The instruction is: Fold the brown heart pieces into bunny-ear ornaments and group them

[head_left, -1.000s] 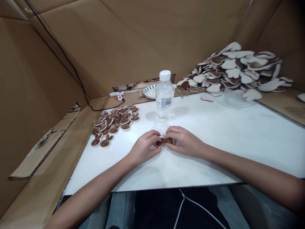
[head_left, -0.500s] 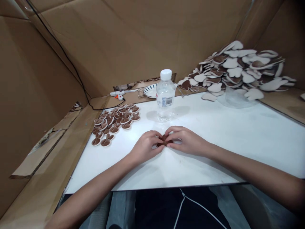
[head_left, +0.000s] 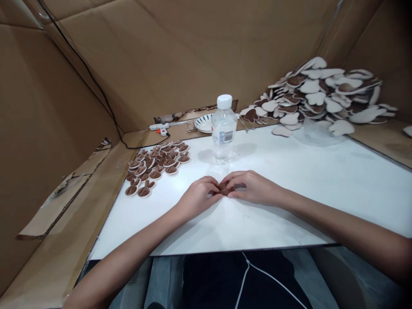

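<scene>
My left hand [head_left: 196,198] and my right hand [head_left: 249,187] meet at the middle of the white table top [head_left: 289,189]. Between their fingertips they pinch one small brown piece [head_left: 224,189], pressed low against the table. Most of that piece is hidden by my fingers. A group of several small brown-and-white pieces [head_left: 154,167] lies on the table to the left of my left hand. A clear water bottle [head_left: 223,127] with a white cap stands just behind my hands.
A large heap of cream and brown flat shapes [head_left: 322,96] fills the back right corner. A patterned plate [head_left: 203,123] and a glue gun [head_left: 160,127] with a black cable lie at the back. Cardboard walls [head_left: 177,51] enclose the table.
My hands have drawn closer together and lowered the brown piece onto the table. It now shows less between my fingers.
</scene>
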